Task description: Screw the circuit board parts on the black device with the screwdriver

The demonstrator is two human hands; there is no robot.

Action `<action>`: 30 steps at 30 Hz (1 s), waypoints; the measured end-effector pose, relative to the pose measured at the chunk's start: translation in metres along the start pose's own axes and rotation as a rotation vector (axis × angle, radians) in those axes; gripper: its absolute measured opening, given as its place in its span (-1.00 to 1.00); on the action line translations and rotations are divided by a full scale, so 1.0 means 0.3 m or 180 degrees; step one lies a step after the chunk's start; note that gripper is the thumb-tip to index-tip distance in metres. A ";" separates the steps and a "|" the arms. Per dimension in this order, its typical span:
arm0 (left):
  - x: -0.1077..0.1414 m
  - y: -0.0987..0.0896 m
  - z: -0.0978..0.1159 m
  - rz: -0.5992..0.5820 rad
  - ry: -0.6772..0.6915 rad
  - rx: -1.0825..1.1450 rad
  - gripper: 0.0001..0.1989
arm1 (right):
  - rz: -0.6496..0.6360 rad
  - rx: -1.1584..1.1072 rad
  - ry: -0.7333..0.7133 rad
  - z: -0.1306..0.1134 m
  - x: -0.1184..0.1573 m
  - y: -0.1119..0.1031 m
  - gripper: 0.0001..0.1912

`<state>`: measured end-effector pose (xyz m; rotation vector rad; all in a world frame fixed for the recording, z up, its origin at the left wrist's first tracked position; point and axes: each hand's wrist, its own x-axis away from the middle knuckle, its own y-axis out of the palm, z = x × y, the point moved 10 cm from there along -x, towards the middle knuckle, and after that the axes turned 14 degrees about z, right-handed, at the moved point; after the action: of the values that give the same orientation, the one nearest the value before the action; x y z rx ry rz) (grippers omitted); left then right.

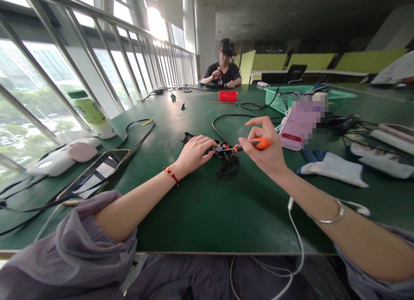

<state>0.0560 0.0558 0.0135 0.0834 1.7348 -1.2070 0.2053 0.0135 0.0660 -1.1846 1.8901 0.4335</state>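
Note:
My right hand (267, 146) grips an orange and black screwdriver (258, 143), its thin metal shaft pointing left. The tip meets a small black electronic device (223, 151) with exposed coloured wires and metal parts. Fingers closed over its left side, my left hand (197, 151) holds the device against the green table (200, 218). A dark pointed part of the device sticks out beyond the left hand. A black cable runs from the device toward the back, and a dark loop lies at its front. My left fingertips partly hide the device.
A red tray (228, 96) and a green basket (274, 102) of cables stand farther back. At right are a pink-screened phone (296, 125) and cloth gloves (336, 167). A phone (97, 172), a lanyard and a green cup (92, 114) are at left. Another person (226, 69) sits opposite.

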 end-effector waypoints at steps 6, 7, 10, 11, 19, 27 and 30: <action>0.000 0.001 0.003 -0.0040 0.0002 -0.0016 -0.82 | 0.0015 -0.0144 -0.0315 -0.043 0.003 0.000 -0.77; 0.001 0.002 0.003 -0.0041 0.0005 -0.0023 -0.82 | 0.0089 -0.0198 -0.0414 -0.052 0.003 -0.006 -0.67; 0.003 0.003 0.002 -0.0026 0.0022 -0.0032 -0.83 | 0.0200 -0.0137 -0.0454 -0.052 0.004 -0.014 -0.53; 0.003 0.003 0.002 -0.0025 0.0028 -0.0030 -0.83 | 0.0193 -0.0033 -0.0385 -0.045 0.004 -0.012 -0.55; 0.004 0.002 0.003 -0.0026 0.0026 0.0003 -0.82 | 0.0289 -0.0042 -0.0584 -0.066 0.013 -0.019 -0.67; 0.005 0.006 -0.002 -0.0043 -0.0007 0.0007 -0.81 | 0.0268 0.0288 -0.0205 -0.025 0.011 -0.018 -0.72; 0.003 0.006 0.000 -0.0055 -0.0008 0.0023 -0.80 | 0.0179 0.0162 -0.0147 -0.023 0.010 -0.012 -0.86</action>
<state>0.0565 0.0561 0.0116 0.0714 1.7324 -1.2255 0.2044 0.0055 0.0682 -1.0815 1.8873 0.4371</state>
